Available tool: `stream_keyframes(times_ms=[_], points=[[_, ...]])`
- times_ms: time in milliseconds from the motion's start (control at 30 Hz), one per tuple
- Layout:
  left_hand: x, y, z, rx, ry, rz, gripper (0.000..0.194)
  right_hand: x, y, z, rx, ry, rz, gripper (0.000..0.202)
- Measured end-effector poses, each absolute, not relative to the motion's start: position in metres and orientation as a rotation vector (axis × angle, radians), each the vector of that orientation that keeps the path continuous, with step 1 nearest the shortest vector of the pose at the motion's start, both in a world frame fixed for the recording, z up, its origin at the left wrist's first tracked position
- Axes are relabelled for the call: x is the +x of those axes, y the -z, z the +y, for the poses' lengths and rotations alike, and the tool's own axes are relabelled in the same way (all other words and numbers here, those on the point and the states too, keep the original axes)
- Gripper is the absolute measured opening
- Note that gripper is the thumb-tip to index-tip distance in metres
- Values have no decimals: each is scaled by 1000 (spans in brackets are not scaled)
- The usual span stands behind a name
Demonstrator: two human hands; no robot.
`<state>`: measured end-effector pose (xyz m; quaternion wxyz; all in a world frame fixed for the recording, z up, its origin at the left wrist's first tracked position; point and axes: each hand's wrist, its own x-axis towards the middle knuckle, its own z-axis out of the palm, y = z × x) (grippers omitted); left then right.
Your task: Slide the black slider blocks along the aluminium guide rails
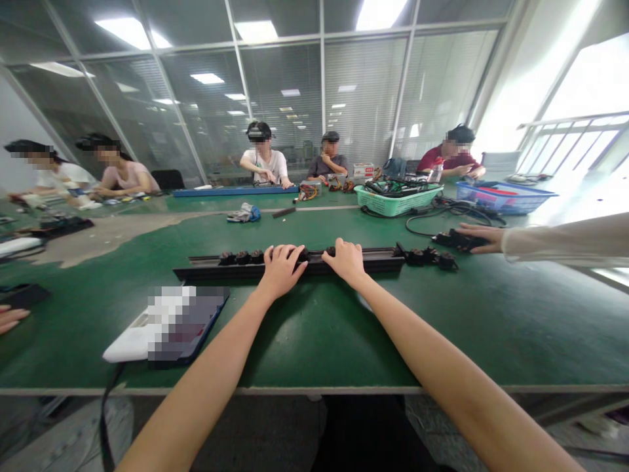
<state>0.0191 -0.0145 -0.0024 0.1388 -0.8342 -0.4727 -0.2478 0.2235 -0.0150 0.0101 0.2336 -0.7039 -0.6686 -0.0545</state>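
Note:
A long black slotted rail (226,273) lies crosswise on the green table in front of me. Small black knob-like pieces (242,257) sit in a row along its left part. My left hand (284,267) rests over the rail's middle, fingers curled round a black piece (303,255). Just to the right, my right hand (348,261) bends over the rail with thumb and fingers closed at another small black piece (331,251), mostly hidden by the fingers. More black pieces (445,261) lie beyond the rail's right end.
At right, another person's hand (479,237) touches black parts. A phone with a white device (132,334) lies front left. Farther back are a green basket (398,202) of cables, a blue basket (521,200), gloves (244,213) and a dark strip (284,212). Several people sit opposite.

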Motion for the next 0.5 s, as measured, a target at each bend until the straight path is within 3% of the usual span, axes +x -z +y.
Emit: stream_keyframes(times_ms=[500], points=[[20,1,-16,-2425,714,-1378,51,225,-9,-14,-1925,148,-1822,35]])
